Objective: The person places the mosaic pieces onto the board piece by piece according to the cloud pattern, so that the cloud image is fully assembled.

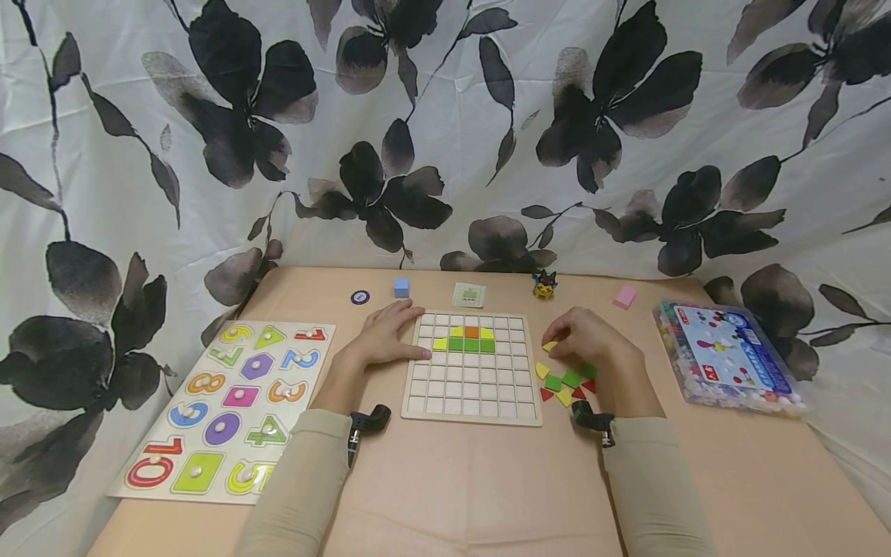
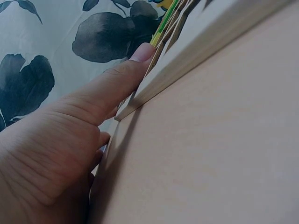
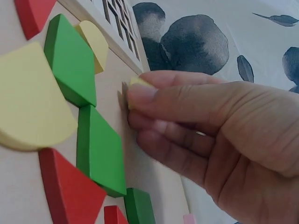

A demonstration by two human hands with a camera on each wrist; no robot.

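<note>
My left hand (image 1: 379, 336) lies at the left edge of a white grid board (image 1: 445, 406), fingers extended, thumb resting on its rim. In the left wrist view, the thumb (image 2: 117, 84) touches the board's edge. Green squares (image 1: 470, 345), an orange square (image 1: 472, 332) and yellow pieces (image 1: 439, 343) sit in the board's upper cells. Right of the board, my right hand (image 1: 595, 340) pinches a small yellow piece (image 3: 135, 83) between thumb and fingers, which partly hide it. Below that hand lie loose green squares (image 3: 100, 149), yellow rounded pieces (image 3: 32, 98) and red triangles (image 3: 70, 186).
A number-and-shape puzzle board (image 1: 233, 441) lies on the left. On the right is a clear plastic box (image 1: 731, 356) of colored pieces. Along the back stand a round dark disc (image 1: 360, 297), blue cube (image 1: 401, 288), pattern card (image 1: 469, 295), small figurine (image 1: 544, 285) and pink block (image 1: 624, 297).
</note>
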